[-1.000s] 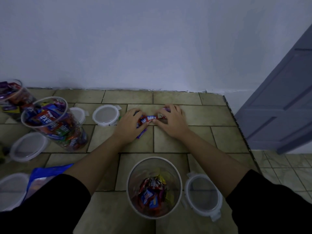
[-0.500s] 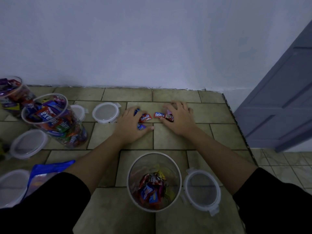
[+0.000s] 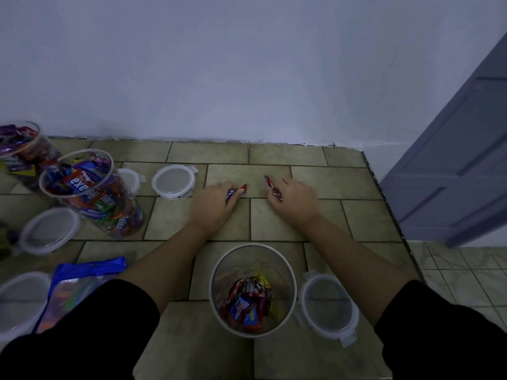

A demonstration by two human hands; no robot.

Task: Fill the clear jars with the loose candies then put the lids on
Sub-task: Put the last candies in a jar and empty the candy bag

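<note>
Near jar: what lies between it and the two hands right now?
Head view: only bare tile lies between the near jar and the left hand and right hand; both hands grip candies, none loose there.

counter [image 3: 274, 220]: olive-tan tiles, dark grout. candies [image 3: 244, 305] in clear jar [image 3: 277, 270]: red, blue, yellow wrappers. bag [image 3: 82, 278] left of jar: blue. sleeves [image 3: 82, 338]: black.

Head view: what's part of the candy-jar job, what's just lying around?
Job: left hand and right hand, each gripping red-blue wrapped candies; part-filled clear plastic jar; round clear lid beside it; two full clear jars; other clear lids.
Lying about: crumpled blue foil bag; grey-purple panelled door.
</note>
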